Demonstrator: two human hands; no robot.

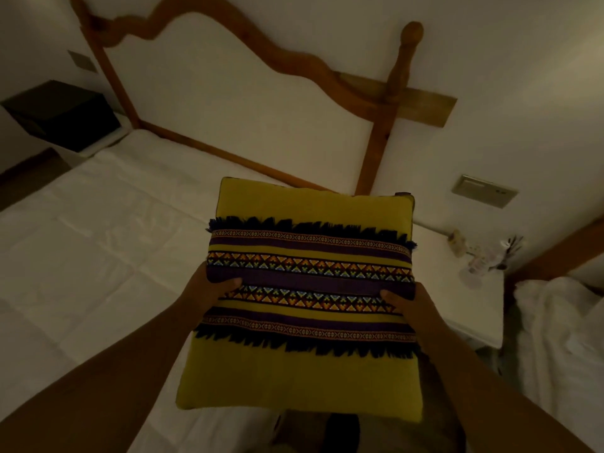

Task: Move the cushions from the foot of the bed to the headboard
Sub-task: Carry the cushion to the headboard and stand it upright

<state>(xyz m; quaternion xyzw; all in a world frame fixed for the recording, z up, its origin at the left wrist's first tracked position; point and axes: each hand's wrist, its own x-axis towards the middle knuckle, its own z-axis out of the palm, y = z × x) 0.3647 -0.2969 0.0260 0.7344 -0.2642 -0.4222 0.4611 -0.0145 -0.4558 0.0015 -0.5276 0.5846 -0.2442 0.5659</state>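
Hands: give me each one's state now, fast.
Left hand: closed on the yellow cushion, left edge.
Right hand: closed on the same cushion, right edge.

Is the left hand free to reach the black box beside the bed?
Probably not: the left hand and right hand both grip the yellow cushion; the black box sits far off.

Dim, warm yellowish room light; no lamp visible. The white bed sheet (98, 230) is brightest at centre left, fading toward the near corners. Soft shadow lies under the yellow patterned fabric cushion (307, 299). Wide-angle distortion bends the carved wooden headboard (248, 44). Fine detail is soft and grainy throughout.
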